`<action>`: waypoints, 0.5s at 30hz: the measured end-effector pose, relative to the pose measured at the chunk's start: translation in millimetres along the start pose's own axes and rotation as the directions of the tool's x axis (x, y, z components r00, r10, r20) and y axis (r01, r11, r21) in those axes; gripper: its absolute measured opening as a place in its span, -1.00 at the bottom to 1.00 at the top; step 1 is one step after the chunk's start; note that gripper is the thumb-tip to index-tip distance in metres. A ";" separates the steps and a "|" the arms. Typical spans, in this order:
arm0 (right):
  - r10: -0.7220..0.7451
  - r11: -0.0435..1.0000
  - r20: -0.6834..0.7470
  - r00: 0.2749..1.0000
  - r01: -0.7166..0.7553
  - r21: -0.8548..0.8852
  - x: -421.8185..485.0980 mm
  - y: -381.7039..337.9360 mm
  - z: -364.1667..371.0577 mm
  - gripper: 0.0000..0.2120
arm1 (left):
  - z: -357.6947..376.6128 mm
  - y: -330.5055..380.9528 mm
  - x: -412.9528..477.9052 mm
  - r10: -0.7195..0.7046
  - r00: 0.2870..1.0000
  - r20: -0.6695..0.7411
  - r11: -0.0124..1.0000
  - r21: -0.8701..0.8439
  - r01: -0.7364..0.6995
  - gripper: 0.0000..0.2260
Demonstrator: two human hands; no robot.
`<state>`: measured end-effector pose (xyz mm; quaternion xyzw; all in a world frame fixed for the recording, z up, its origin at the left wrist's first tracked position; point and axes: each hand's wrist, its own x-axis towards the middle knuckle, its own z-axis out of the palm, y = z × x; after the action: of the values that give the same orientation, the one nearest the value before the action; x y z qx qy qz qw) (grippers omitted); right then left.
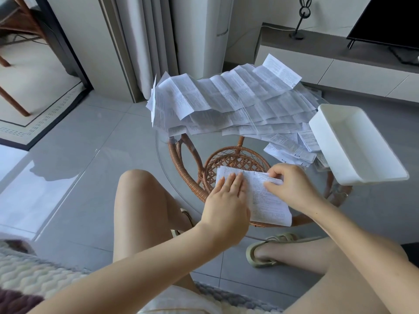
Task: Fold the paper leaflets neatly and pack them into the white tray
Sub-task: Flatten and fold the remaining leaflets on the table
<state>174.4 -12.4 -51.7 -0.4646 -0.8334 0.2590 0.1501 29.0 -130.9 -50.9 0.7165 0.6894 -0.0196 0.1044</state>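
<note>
A printed paper leaflet [265, 200] lies on the round glass table top [165, 155] near its front edge. My left hand [226, 205] presses flat on the leaflet's left part with straight fingers. My right hand [292, 186] pinches a folded-over flap at the leaflet's upper right. A big heap of unfolded creased leaflets [231, 100] covers the far side of the table. A few folded leaflets [292, 146] lie to the right. The white tray [353, 141] stands tilted at the table's right edge, and its inside looks bare.
The glass top rests on a wicker base [235, 159] seen through it. My bare knees and sandalled feet [267, 250] are under the table's front. A white TV cabinet [340, 64] runs along the back right, curtains [145, 41] hang behind, and grey floor tiles lie to the left.
</note>
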 end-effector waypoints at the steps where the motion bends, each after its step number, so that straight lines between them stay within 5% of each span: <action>1: 0.003 1.000 0.004 1.000 -0.003 0.007 0.3 0.4 -0.1 -0.80 | 2.0 -0.5 -1.1 -0.001 1.000 0.011 1.000 -0.010 0.002 -0.49; 10: 0.070 0.997 0.060 0.996 -0.071 0.016 5.6 -0.5 -1.6 -0.76 | 16.5 -2.2 -8.7 0.049 0.980 -0.195 0.997 -0.048 -0.059 -0.48; 15: 0.095 0.995 0.049 0.994 -0.093 -0.032 6.9 0.5 -2.0 -0.82 | 25.6 -0.5 -9.2 0.061 0.986 -0.157 0.996 -0.061 -0.071 -0.38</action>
<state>172.1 -5.7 -50.2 -0.4988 -0.8179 0.2650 0.1098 31.1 -144.4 -74.5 0.7344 0.6717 0.0623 0.0748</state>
